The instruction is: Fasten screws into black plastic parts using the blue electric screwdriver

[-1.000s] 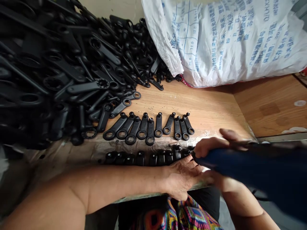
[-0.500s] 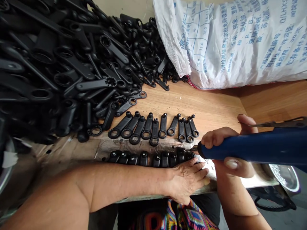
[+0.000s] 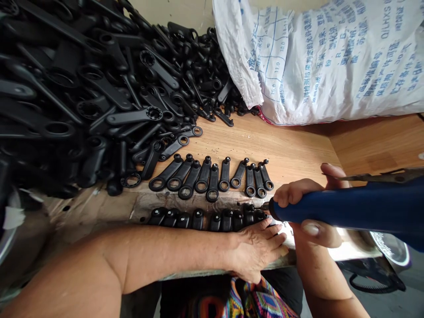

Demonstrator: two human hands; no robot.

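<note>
My right hand (image 3: 311,212) is wrapped round a blue electric screwdriver (image 3: 351,202), held nearly level. The screwdriver's tip reaches the knob end of a black crank-shaped part (image 3: 248,213) near the right end of the front row. Just below it lies my left hand (image 3: 261,249), fingers stretched out over the last parts of that row, partly covering them. My left forearm hides the lower portions of the other front-row parts (image 3: 198,217). Behind them, several black crank-shaped parts (image 3: 213,181) with ring ends lie side by side on the wooden board.
A large heap of black parts (image 3: 126,88) fills the back left. At the back right lies a white woven sack (image 3: 318,66) with blue print. A wooden side board (image 3: 387,145) stands at the right. A metal bowl (image 3: 392,247) of small pieces sits at the lower right.
My right hand and the blue electric screwdriver have shifted slightly left and down. My left hand stays almost where it was, and the rows of parts look the same.
</note>
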